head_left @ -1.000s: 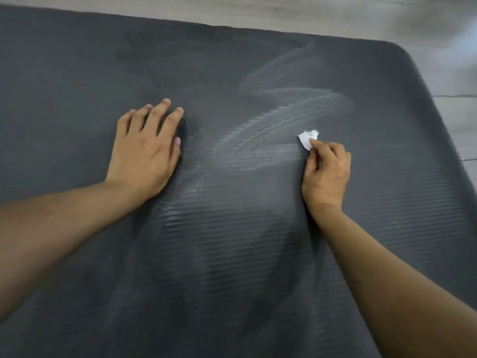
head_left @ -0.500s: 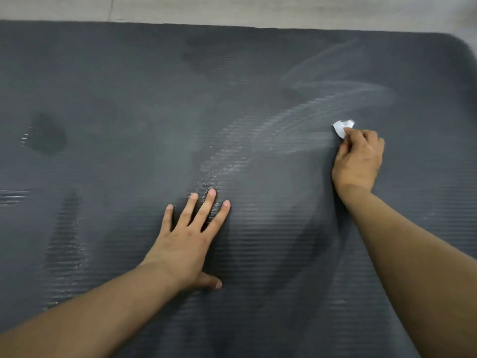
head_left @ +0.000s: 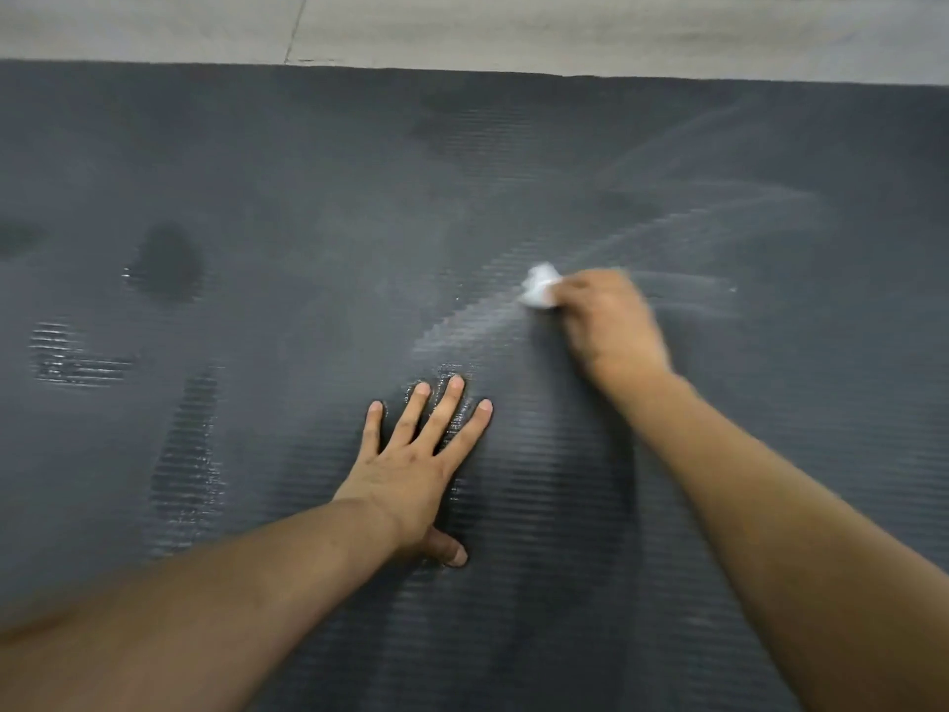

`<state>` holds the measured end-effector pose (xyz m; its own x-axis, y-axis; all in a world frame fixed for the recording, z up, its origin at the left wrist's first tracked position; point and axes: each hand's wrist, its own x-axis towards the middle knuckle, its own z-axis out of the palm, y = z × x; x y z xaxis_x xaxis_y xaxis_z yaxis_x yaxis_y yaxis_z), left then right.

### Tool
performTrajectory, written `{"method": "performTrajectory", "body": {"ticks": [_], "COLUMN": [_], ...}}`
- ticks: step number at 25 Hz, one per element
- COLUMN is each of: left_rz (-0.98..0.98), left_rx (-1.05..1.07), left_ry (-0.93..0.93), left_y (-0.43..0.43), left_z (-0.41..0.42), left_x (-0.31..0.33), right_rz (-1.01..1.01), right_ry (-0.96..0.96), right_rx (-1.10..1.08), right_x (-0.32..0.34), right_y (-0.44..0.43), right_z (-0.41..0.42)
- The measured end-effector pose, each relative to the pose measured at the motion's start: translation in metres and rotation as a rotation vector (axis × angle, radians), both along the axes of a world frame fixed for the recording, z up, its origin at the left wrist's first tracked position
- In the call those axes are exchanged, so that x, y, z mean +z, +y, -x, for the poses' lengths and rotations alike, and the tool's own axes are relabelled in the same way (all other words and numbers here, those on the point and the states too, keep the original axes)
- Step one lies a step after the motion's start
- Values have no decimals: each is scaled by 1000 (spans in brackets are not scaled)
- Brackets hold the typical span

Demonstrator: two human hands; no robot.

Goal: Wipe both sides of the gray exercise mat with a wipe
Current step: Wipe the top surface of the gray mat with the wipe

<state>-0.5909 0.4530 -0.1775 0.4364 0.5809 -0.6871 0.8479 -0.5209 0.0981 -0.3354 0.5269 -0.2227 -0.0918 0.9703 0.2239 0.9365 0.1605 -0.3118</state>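
The wipe [head_left: 539,292] is held bunched at the fingertips of the blurred right hand [head_left: 611,326], at ten o'clock from it, against the mat [head_left: 257,197]. The left hand [head_left: 416,470] is laid flat on the mat, fingers spread, at seven o'clock from the wipe.

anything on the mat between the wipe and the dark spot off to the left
Nothing visible does. The right hand holds the wipe on the mat, and the stretch leftward to the dark spot shows only mat surface. The left hand presses flat nearer the person, below that line.
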Motion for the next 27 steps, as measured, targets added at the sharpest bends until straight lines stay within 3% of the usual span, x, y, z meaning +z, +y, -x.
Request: {"method": "performTrajectory", "body": {"ticks": [2, 4, 8, 12, 18, 20, 22, 25, 27], "left_rz": [2, 2, -10, -35, -345, -417, -391, -270, -122], "left_rx": [7, 16, 4, 5, 97, 181, 224, 177, 133], "left_ry": [0, 3, 32, -49, -270, -248, -230, -169, -82], "left_y": [0, 1, 0, 2, -41, -53, -61, -70, -76], "left_z": [-1, -2, -5, 2, 69, 101, 120, 131, 135], "left_x": [0, 1, -1, -2, 5, 6, 8, 7, 6], "right_rz": [31, 70, 36, 49, 42, 11, 5, 55, 24], "right_ry": [-18, -54, -22, -36, -24, 83, 157, 1, -145], "right_rx": [-380, -516, -585, -513, -522, -399, -115, 302, 220], "right_x": [5, 4, 0, 5, 7, 6, 5, 5, 8], "right_y": [-3, -2, -3, -15, -46, -57, -82, -110, -105], "right_z": [-62, -61, -37, -26, 44, 104, 182, 223, 174]}}
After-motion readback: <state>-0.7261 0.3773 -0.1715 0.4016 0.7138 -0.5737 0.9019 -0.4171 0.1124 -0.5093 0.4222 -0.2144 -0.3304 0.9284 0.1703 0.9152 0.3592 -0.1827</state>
